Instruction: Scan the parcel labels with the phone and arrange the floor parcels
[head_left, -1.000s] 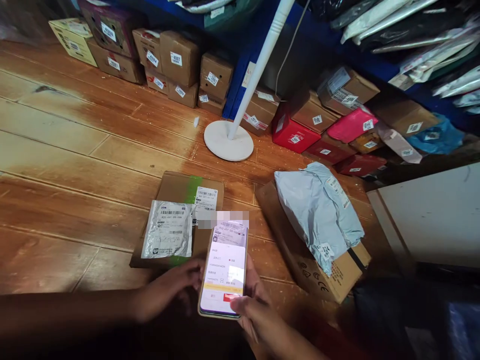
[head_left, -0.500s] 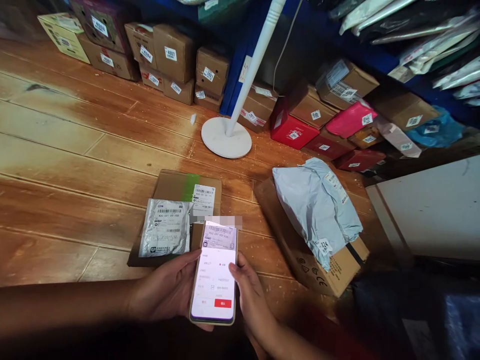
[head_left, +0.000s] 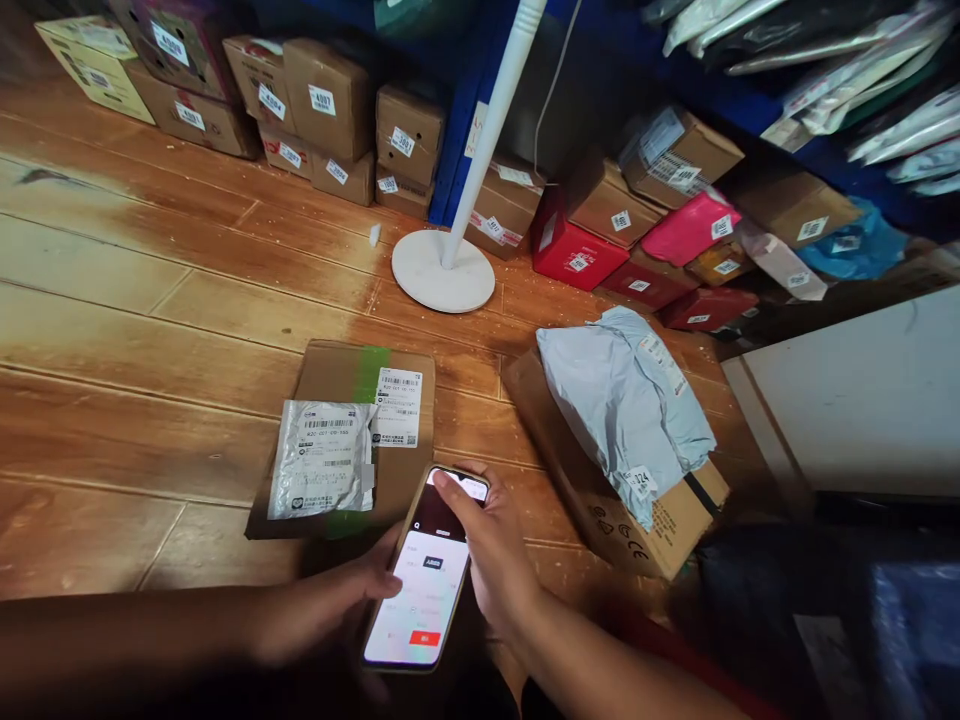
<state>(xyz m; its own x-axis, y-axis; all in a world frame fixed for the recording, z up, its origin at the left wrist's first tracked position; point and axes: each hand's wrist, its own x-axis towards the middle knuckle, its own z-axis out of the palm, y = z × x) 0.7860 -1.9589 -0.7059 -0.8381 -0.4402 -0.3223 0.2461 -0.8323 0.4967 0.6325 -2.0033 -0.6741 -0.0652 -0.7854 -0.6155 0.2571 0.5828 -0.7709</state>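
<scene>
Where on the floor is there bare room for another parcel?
Widest: the wooden floor left of the box under the silver packet. A narrower strip runs between that box and the carton under the grey bag. Crowded: along the stacked boxes and around the phone, held by the left hand and right hand.

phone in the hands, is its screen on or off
On: the phone, held by the left hand and right hand, shows a bright white panel with a red button near its bottom.

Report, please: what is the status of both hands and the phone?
Left hand and right hand holding phone. Screen lit, red button near bottom. Right thumb covers part of screen's top.
</scene>
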